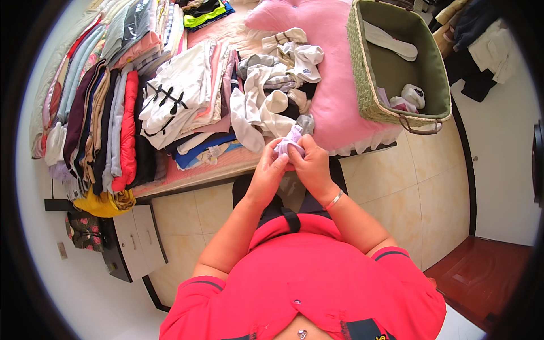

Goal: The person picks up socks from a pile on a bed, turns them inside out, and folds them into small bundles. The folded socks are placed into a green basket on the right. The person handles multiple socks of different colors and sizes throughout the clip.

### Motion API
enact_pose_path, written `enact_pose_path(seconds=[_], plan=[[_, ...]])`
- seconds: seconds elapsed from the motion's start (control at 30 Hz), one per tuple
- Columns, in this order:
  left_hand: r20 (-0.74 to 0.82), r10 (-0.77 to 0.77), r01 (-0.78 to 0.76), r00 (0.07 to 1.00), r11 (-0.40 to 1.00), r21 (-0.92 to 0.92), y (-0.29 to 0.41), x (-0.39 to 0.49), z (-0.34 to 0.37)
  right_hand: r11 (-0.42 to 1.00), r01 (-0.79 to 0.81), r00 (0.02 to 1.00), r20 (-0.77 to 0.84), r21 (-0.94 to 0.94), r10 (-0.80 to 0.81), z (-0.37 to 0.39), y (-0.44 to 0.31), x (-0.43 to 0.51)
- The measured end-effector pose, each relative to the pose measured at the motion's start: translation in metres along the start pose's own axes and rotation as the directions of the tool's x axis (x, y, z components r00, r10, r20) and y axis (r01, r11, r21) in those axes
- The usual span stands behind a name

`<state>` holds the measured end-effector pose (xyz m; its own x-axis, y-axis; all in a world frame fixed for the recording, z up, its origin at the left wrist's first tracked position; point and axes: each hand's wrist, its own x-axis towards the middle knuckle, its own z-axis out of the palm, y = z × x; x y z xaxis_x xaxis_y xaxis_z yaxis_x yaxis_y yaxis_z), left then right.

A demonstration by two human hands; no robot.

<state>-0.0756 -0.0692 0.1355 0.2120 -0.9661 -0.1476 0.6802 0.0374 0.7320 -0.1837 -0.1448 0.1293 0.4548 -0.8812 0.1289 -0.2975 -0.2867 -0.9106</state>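
Note:
A small lilac cloth item (293,144), perhaps a sock, is bunched between my left hand (268,163) and my right hand (312,159), at the bed's near edge. The fingers of both hands are closed on it. Just beyond them lies a loose heap of socks (276,106), mostly white and grey, with a long white sock (246,123) reaching towards my left hand. To the right, a green woven basket (365,80) with a cloth lining holds a flat white sock (389,40) and a few bundled pieces (410,97).
Folded clothes (182,89) stand in a stack left of the socks, with rows of more garments (106,114) further left. A large pink cushion (340,97) lies between the heap and the basket. A drawer cabinet (136,238) stands at lower left, and dark and white clothes (488,55) are at upper right.

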Motion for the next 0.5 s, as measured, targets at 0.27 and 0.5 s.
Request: enact_pose_path(seconds=[0.27,0.5], plan=[[0.085,0.057,-0.088,0.995,0.907,0.412,0.015,0.007,-0.014,0.818,-0.232,0.917,0.4,0.527,0.002,-0.006,0.001,0.004],[0.25,0.045,-0.174,0.967,0.835,0.522,0.031,0.013,-0.02,0.7,-0.258,0.913,0.404,0.666,-0.048,-0.01,0.001,-0.004]])
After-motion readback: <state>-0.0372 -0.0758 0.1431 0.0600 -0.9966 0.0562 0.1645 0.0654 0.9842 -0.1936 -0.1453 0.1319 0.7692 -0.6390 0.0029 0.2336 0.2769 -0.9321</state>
